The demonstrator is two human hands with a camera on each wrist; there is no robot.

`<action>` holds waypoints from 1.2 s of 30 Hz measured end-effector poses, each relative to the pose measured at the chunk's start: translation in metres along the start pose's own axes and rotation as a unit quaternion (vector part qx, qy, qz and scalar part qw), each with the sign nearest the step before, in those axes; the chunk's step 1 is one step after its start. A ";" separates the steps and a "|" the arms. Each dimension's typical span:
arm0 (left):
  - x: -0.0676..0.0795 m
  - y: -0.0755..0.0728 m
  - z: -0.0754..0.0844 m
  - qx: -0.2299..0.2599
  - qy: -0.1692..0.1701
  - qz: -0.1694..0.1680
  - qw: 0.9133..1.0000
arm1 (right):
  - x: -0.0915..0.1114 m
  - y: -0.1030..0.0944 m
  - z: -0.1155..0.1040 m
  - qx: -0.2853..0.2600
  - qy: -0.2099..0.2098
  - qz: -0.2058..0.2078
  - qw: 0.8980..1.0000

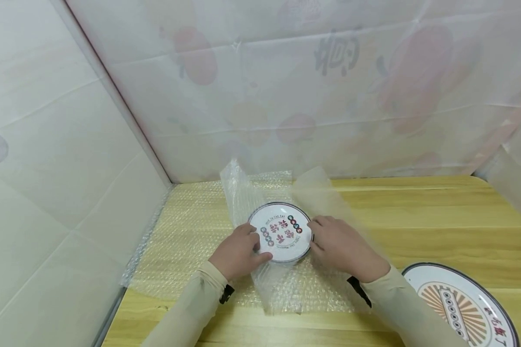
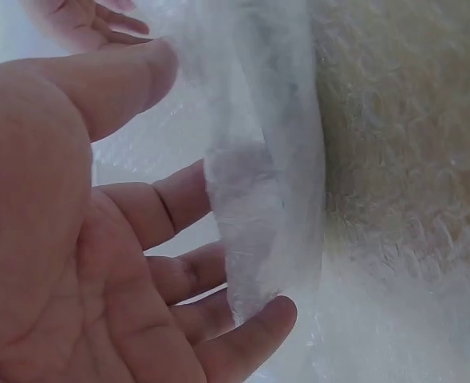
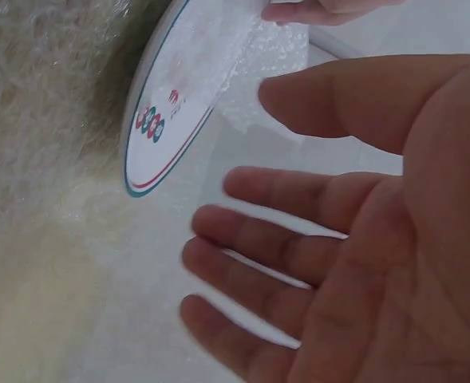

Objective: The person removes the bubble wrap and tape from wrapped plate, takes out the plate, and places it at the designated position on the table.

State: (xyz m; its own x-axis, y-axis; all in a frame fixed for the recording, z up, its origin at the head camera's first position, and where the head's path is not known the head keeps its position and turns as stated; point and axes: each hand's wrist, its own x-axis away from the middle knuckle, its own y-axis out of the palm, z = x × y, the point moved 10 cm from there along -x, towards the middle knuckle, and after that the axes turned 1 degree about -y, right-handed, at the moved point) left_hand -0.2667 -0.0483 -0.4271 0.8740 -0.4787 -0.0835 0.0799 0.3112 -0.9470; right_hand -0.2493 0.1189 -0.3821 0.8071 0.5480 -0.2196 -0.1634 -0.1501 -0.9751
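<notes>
A small round white plate (image 1: 286, 250) with a dark rim and printed figures lies on bubble wrap (image 1: 186, 226). A clear flap of wrap (image 2: 258, 199) covers the plate's left part. My left hand (image 1: 240, 253) rests at the plate's left edge, thumb reaching over its near side. In the left wrist view some fingertips pass behind the flap, with thumb and fingers well apart. At the right edge is my right hand (image 1: 343, 248). Its fingers (image 3: 274, 239) are nearly straight beside the plate (image 3: 159, 163) in the right wrist view, with nothing in its palm.
A larger white plate (image 1: 456, 299) with an orange sunburst print lies at the near right of the wooden table (image 1: 438, 207). Another loose sheet end (image 1: 314, 185) rises behind the small plate. Pale printed sheeting (image 1: 265, 86) walls the back and sides.
</notes>
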 end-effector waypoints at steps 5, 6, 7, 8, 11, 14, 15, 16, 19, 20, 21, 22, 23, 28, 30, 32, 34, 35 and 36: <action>0.002 0.003 0.000 -0.004 0.006 -0.006 1.000 | 0.004 0.008 0.009 0.011 0.029 -0.040 0.999; 0.002 0.003 0.001 -0.005 0.007 -0.008 1.000 | 0.004 0.011 0.011 0.010 0.035 -0.051 0.998; 0.002 0.003 0.001 -0.005 0.008 -0.009 1.000 | 0.005 0.013 0.013 0.008 0.041 -0.061 0.997; 0.003 0.003 0.002 -0.006 0.009 -0.010 1.000 | 0.006 0.015 0.014 0.005 0.046 -0.071 0.996; 0.003 0.002 0.003 -0.010 0.008 -0.013 1.000 | 0.008 0.020 0.020 -0.005 0.062 -0.086 0.994; 0.004 0.002 0.003 -0.011 0.005 -0.015 1.000 | 0.009 0.025 0.026 -0.013 0.075 -0.102 0.992; 0.005 0.003 0.003 -0.011 0.003 -0.016 1.000 | 0.010 0.028 0.028 -0.015 0.080 -0.108 0.991; 0.005 0.003 0.003 -0.011 0.001 -0.017 1.000 | 0.010 0.031 0.030 -0.016 0.084 -0.117 0.989; 0.005 0.003 0.003 -0.012 -0.003 -0.021 1.000 | 0.012 0.040 0.034 -0.026 0.099 -0.138 0.985; 0.005 0.003 0.003 -0.013 -0.004 -0.021 1.000 | 0.012 0.042 0.036 -0.026 0.102 -0.141 0.984; 0.005 0.003 0.003 -0.014 -0.005 -0.022 1.000 | 0.012 0.044 0.037 -0.027 0.105 -0.144 0.984; 0.005 0.003 0.003 -0.015 -0.004 -0.021 1.000 | 0.013 0.046 0.038 -0.028 0.108 -0.146 0.983; 0.005 0.003 0.003 -0.015 -0.003 -0.021 1.000 | 0.013 0.047 0.038 -0.028 0.110 -0.147 0.982; 0.006 0.002 0.004 -0.016 0.002 -0.019 1.000 | 0.011 0.048 0.037 -0.021 0.117 -0.147 0.982; 0.006 0.002 0.005 -0.018 0.003 -0.018 1.000 | 0.011 0.047 0.037 -0.021 0.120 -0.145 0.982; 0.007 0.002 0.005 -0.019 0.006 -0.018 1.000 | 0.011 0.046 0.036 -0.025 0.125 -0.144 0.981; 0.007 0.002 0.006 -0.020 0.009 -0.017 1.000 | 0.011 0.045 0.036 -0.028 0.129 -0.144 0.981; 0.007 0.002 0.006 -0.020 0.010 -0.017 1.000 | 0.011 0.044 0.035 -0.028 0.130 -0.145 0.980; 0.007 0.002 0.006 -0.020 0.011 -0.017 1.000 | 0.011 0.043 0.035 -0.028 0.132 -0.146 0.980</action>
State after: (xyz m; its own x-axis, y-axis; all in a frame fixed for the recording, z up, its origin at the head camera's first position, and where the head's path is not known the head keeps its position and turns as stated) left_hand -0.2575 -0.0458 -0.4277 0.8603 -0.5065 -0.0577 0.0895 0.2615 -0.9610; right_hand -0.2669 0.1477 -0.4276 0.9348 0.3431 0.0922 0.1221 -0.0665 -0.9903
